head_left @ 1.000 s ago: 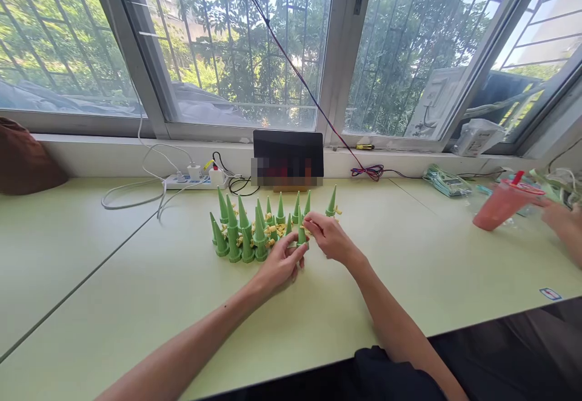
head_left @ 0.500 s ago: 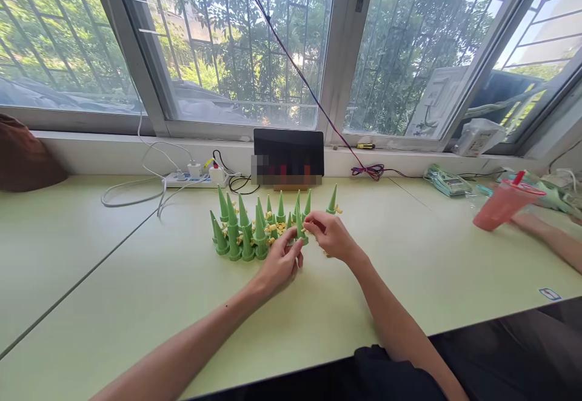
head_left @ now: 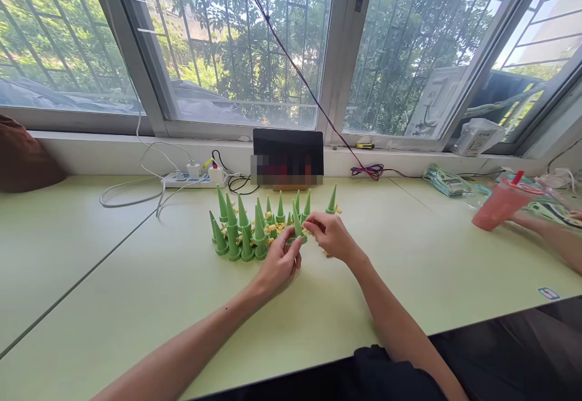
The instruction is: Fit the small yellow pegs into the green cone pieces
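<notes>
Over the last second the green cone (head_left: pixel 297 224) between the hands is rising slightly and leaning its tip further toward the left-hand side; both hands are staying on it, so the work is continuing on this same piece. Off to the right of the hands, another person's forearm (head_left: pixel 545 237) is now reaching in behind the red cup (head_left: pixel 500 208).

The left hand (head_left: pixel 282 257) is holding the green cone near its base, thumb on the near side and fingers curling around from beyond, the opening just wide enough for the cone. The right hand (head_left: pixel 331 235) is keeping its thumb and fingers narrow, tips touching or almost touching the cone's right flank; I cannot tell whether they are pinching a small yellow piece there.

To the left of the left hand, a cluster of cones (head_left: pixel 233 234) is standing on the table (head_left: pixel 282 340), points up, with yellow pieces (head_left: pixel 275 229) lying among them. Some more yellow bits are showing just under the right hand. A single cone (head_left: pixel 332 201) is standing just beyond the right hand, and a dark tablet (head_left: pixel 288 146) is propping up farther ahead of both hands.
</notes>
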